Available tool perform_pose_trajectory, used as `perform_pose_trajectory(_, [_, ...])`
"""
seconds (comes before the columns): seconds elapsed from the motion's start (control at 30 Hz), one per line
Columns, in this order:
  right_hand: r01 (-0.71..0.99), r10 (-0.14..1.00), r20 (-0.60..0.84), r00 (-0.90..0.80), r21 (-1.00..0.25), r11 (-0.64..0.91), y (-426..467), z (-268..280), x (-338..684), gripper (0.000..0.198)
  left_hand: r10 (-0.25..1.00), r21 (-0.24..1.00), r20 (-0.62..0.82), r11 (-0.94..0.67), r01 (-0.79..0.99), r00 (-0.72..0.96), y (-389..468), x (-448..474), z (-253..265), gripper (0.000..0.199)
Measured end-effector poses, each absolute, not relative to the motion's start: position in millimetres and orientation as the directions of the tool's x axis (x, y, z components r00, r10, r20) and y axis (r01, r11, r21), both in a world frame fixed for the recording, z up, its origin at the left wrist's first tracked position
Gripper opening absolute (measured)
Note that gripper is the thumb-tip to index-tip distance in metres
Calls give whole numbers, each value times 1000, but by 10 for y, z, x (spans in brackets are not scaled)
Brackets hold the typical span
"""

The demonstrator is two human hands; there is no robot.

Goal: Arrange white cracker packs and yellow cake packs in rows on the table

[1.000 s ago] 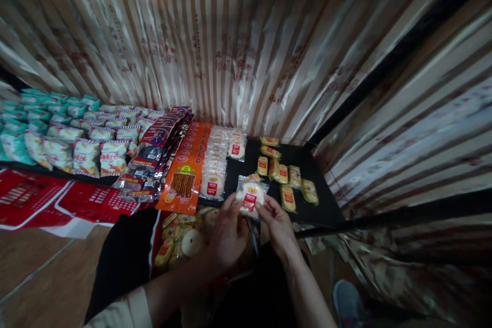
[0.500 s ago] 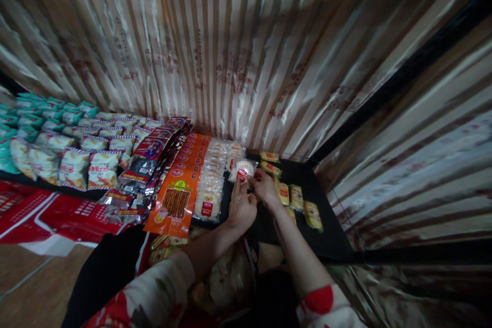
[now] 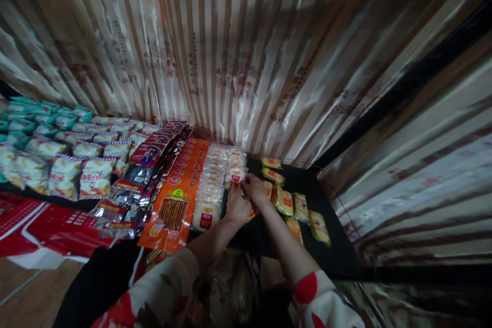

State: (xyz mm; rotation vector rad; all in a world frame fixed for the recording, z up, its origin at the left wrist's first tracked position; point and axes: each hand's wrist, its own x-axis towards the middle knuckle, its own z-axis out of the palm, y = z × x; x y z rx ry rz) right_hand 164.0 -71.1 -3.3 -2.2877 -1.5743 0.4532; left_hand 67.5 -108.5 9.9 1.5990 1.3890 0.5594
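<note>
A clear packet of round white rice crackers (image 3: 236, 175) with a red label lies at the near end of a short second row. The fingers of my left hand (image 3: 237, 206) press on its near edge, close together. At its right edge, my right hand (image 3: 255, 190) has its fingers curled in and grips the corner. Immediately left runs a longer overlapping row of the same rice cracker packets (image 3: 208, 209). Several small yellow snack packets (image 3: 285, 202) lie to the right of my hands, one partly hidden beneath my right hand.
Orange snack-stick bags (image 3: 172, 210), dark foil bags (image 3: 139, 169), white puffed-snack bags (image 3: 97, 178) and teal bags (image 3: 67, 120) line the black table (image 3: 334, 238) leftward. A striped curtain (image 3: 246, 51) hangs behind. A dark bar (image 3: 369, 113) slants at the right.
Both hands have brought the rice cracker packet slightly left and down, onto the second row, where it overlaps the packets behind. The view has shifted a little.
</note>
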Motion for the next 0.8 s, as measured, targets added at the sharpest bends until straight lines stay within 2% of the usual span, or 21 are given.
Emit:
perform_pose_trajectory(0.1, [824,934,-57,352,-455,-338,-682,-55,1625,20,945,838,-243,91,537,220,-1069,684,81,59])
perform_pose_trajectory(0.37, [833,937,72,342,-484,-267,-672,-235,1671,15,964,825,-171,28,564,202,-1034,746,-30,56])
perform_pose_trajectory(0.67, [827,950,49,309,-508,-243,-750,-185,1659,17,951,817,-185,8,577,250,-1078,732,41,55])
perform_pose_trajectory(0.8, [820,945,171,279,-555,-141,-949,-169,1616,27,966,842,-120,-22,539,227,-1290,690,67,52])
